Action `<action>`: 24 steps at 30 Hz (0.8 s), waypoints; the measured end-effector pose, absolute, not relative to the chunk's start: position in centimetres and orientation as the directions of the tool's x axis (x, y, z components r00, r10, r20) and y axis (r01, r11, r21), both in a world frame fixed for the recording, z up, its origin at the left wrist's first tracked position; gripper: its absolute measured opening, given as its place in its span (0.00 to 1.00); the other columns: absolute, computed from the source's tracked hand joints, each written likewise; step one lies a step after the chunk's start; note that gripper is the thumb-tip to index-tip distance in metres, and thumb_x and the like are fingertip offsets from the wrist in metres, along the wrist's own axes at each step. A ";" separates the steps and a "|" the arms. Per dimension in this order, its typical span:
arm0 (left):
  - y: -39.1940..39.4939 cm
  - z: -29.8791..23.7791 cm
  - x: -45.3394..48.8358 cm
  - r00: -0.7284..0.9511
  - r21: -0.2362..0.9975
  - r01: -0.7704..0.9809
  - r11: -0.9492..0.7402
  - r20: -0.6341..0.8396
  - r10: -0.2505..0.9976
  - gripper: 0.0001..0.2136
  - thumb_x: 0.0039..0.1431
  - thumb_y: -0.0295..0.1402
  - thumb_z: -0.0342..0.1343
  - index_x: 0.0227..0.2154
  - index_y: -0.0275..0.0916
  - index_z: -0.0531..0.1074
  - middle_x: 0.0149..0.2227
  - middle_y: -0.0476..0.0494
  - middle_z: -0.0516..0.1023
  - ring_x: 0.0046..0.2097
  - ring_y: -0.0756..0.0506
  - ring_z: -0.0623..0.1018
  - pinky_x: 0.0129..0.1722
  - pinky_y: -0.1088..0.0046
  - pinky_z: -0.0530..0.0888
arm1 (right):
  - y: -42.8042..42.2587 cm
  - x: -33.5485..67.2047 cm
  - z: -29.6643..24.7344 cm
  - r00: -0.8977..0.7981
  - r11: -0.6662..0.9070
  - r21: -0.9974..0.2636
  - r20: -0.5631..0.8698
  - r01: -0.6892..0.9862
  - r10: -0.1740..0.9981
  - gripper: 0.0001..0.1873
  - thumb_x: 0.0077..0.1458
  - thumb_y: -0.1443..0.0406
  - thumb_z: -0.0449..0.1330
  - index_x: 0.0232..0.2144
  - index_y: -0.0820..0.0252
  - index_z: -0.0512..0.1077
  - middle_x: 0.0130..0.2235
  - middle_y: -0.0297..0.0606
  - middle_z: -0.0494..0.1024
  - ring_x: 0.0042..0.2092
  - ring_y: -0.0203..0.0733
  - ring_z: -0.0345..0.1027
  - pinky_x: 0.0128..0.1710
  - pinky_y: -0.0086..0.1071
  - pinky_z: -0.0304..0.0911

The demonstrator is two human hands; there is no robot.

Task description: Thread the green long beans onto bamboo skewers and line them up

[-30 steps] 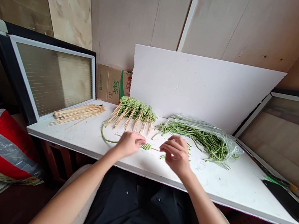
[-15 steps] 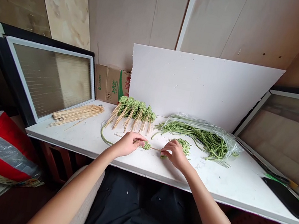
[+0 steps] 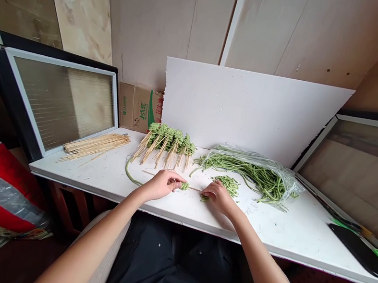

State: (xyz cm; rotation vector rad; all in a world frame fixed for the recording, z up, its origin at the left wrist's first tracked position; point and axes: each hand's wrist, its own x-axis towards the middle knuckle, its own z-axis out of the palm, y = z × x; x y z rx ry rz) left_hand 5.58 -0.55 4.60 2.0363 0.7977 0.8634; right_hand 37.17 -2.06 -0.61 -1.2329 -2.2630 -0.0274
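A thin wooden skewer point(image 3: 195, 189) runs level between my hands, just above the white table. My left hand point(image 3: 163, 184) is closed around the threaded green bean point(image 3: 184, 186) on it, with the skewer's other end showing past the fingers. At the skewer's right end my right hand point(image 3: 216, 195) is pinched; whether it holds the tip or a bean piece there is hidden. Beside that hand lies a heap of cut bean pieces point(image 3: 228, 184). A long uncut bean point(image 3: 129, 170) curves on the table left of my left hand.
Finished bean skewers point(image 3: 168, 144) are stacked at the back. Bare skewers point(image 3: 96, 145) lie at the left. Long beans point(image 3: 249, 171) in a clear plastic bag point(image 3: 287, 182) lie back right. A black phone point(image 3: 362, 250) rests near the right edge. A white board point(image 3: 253, 111) stands behind.
My right hand's fingers have drawn in closer at the skewer's right end. My left hand stays on the threaded bean, its fingers slightly shifted. The camera view has moved slightly.
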 end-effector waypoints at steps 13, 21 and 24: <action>-1.7 4.2 6.5 0.598 0.966 0.070 -0.251 0.161 0.785 0.30 0.57 0.36 0.73 0.62 0.43 0.71 0.39 0.46 0.78 0.38 0.43 0.85 0.42 0.65 0.81 | -8.0 29.2 5.4 -0.442 0.714 -0.368 0.592 0.596 0.674 0.12 0.68 0.62 0.65 0.53 0.48 0.81 0.48 0.43 0.84 0.51 0.53 0.73 0.52 0.47 0.70; -2.0 4.7 6.5 0.645 0.939 0.189 -0.288 0.103 0.757 0.20 0.57 0.42 0.73 0.48 0.38 0.79 0.35 0.44 0.82 0.36 0.43 0.84 0.39 0.67 0.79 | -7.7 29.1 5.0 -0.411 0.746 -0.315 0.678 0.587 0.610 0.08 0.69 0.62 0.64 0.45 0.52 0.84 0.38 0.43 0.84 0.44 0.52 0.71 0.46 0.46 0.70; -1.9 4.9 6.4 0.630 0.907 0.254 -0.335 0.107 0.769 0.16 0.59 0.46 0.70 0.38 0.37 0.81 0.32 0.43 0.83 0.34 0.43 0.83 0.36 0.69 0.77 | -7.5 29.6 5.1 -0.388 0.739 -0.306 0.696 0.600 0.604 0.08 0.70 0.61 0.63 0.44 0.52 0.83 0.37 0.44 0.83 0.44 0.52 0.71 0.46 0.47 0.70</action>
